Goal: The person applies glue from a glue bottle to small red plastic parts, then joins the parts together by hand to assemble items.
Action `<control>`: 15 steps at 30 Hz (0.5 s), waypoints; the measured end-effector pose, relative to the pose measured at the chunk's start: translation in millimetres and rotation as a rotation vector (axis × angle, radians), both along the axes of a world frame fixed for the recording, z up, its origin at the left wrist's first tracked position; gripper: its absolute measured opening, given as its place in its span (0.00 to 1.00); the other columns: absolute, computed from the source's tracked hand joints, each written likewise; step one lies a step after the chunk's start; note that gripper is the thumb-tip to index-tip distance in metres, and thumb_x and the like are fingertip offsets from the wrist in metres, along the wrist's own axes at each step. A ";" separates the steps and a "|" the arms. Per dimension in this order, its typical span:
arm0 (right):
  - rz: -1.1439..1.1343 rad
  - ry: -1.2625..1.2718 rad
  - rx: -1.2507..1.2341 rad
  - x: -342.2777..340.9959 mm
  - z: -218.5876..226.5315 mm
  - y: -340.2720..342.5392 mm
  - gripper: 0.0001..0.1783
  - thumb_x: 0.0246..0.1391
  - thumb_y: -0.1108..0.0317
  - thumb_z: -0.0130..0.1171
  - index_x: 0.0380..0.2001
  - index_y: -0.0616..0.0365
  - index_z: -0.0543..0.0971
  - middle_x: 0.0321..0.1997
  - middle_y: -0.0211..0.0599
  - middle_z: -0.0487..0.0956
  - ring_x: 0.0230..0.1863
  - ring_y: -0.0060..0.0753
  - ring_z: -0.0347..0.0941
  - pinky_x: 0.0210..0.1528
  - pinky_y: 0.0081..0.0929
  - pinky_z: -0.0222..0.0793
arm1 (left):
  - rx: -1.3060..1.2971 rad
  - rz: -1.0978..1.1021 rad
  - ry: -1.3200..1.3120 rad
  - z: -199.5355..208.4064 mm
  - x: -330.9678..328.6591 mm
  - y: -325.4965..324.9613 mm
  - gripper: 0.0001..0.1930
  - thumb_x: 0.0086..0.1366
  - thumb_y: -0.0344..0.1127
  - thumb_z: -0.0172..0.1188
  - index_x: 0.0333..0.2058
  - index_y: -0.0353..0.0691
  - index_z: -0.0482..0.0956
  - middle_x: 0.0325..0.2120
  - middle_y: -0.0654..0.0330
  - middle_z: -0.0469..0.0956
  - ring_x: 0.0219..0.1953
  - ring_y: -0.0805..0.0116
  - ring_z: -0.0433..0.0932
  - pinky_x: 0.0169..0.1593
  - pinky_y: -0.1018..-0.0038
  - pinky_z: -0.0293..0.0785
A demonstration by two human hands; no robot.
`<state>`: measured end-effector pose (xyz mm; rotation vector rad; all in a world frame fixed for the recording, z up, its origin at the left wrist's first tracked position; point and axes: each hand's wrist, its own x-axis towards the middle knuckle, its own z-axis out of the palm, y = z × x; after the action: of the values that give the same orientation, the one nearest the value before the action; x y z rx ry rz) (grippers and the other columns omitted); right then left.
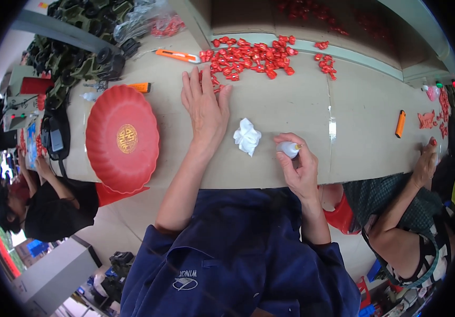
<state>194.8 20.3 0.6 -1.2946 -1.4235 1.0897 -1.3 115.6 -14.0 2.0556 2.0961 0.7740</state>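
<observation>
- The left hand [205, 108] lay palm down and open, fingers stretched, beyond and to the left of the crumpled white tissue [247, 137], reaching the near-left edge of the red pieces [256, 57].
- The right hand [301, 166] gripped a small bottle [289, 149] just right of the tissue, its fingers and thumb curled around it.
- The red pieces were spread in a loose heap beyond the tissue, against a pale ledge [354, 57].
- An orange cutter [178, 56] lay at the heap's left end, beyond and left of the tissue; another orange tool [400, 123] lay well to its right.
- Left of the tissue, past the left forearm, a red tray [132, 113] partly hid a third orange tool [142, 87].
- Far left and beyond the tissue were piled dark green parts with black wheels [87, 66], near a clear plastic bag [148, 21].
- The tissue was soft and folded into peaks; the bottle whitish with a yellowish tip; the red pieces small, shiny and knobbly; the tray oval with a fluted rim; the worktop [275, 105] flat and beige.
- A gold round emblem marked the tray's middle; nearer than the tissue, the blue shirt [227, 238] bore a pale logo with lettering.
</observation>
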 end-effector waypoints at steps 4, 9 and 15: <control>-0.015 -0.003 -0.003 1.7 -1.5 0.6 0.16 0.48 0.74 0.56 0.43 0.59 0.71 0.39 0.35 0.76 0.35 0.25 0.72 0.33 0.17 0.67 | 0.152 -0.129 -0.368 10.7 26.2 15.8 0.26 0.60 0.38 0.52 0.54 0.33 0.58 0.56 0.42 0.52 0.61 0.40 0.45 0.60 0.50 0.39; 0.003 -0.029 0.050 4.3 -1.8 1.2 0.16 0.47 0.73 0.57 0.43 0.57 0.71 0.38 0.33 0.76 0.34 0.25 0.71 0.29 0.17 0.64 | 0.256 -0.148 0.077 26.2 27.1 50.5 0.17 0.54 0.25 0.52 0.45 0.36 0.71 0.47 0.50 0.67 0.54 0.50 0.58 0.52 0.62 0.56; 0.002 -0.029 0.040 4.4 -0.1 -0.2 0.17 0.47 0.73 0.57 0.43 0.55 0.71 0.38 0.32 0.76 0.33 0.24 0.71 0.28 0.18 0.63 | 0.279 -0.385 0.268 26.4 25.0 99.4 0.19 0.43 0.18 0.53 0.37 0.36 0.78 0.37 0.55 0.74 0.43 0.57 0.69 0.44 0.64 0.61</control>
<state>199.2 20.1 0.5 -1.2860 -1.4613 1.0426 23.7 215.0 12.4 2.7358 1.6868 0.7997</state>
